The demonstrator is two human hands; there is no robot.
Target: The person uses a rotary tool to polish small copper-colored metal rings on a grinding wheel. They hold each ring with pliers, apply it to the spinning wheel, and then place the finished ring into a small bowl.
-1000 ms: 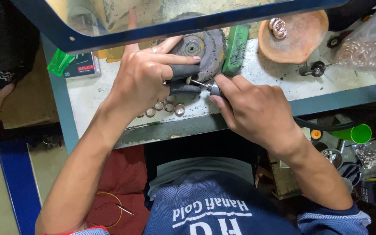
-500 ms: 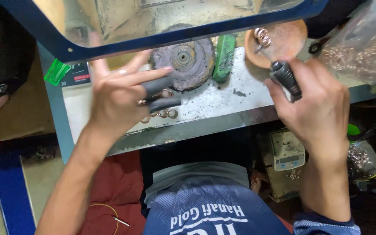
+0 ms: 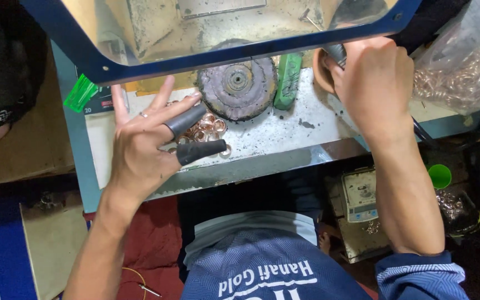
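My left hand (image 3: 140, 150) hovers over the left part of the metal bench (image 3: 306, 133), fingers spread and holding nothing. Black rubber guards cover its thumb and forefinger, and there is a ring on one finger. Just beyond its fingertips lie several small copper-coloured rings (image 3: 209, 125). My right hand (image 3: 376, 83) is at the bench's far right, closed around a dark-handled tool (image 3: 337, 54) whose tip is hidden. It rests against a brown bowl (image 3: 320, 69), which it mostly covers.
A dirty round polishing wheel (image 3: 239, 89) sits mid-bench with a green compound bar (image 3: 288, 80) beside it. A blue-framed clear shield (image 3: 223, 55) hangs over the back. A plastic bag of rings (image 3: 462, 66) is at right, a small scale (image 3: 360, 194) and green cup (image 3: 440, 176) lower down.
My right hand has left the left hand and carried the tool up and right to the brown bowl. My left hand has let go and spread its fingers.
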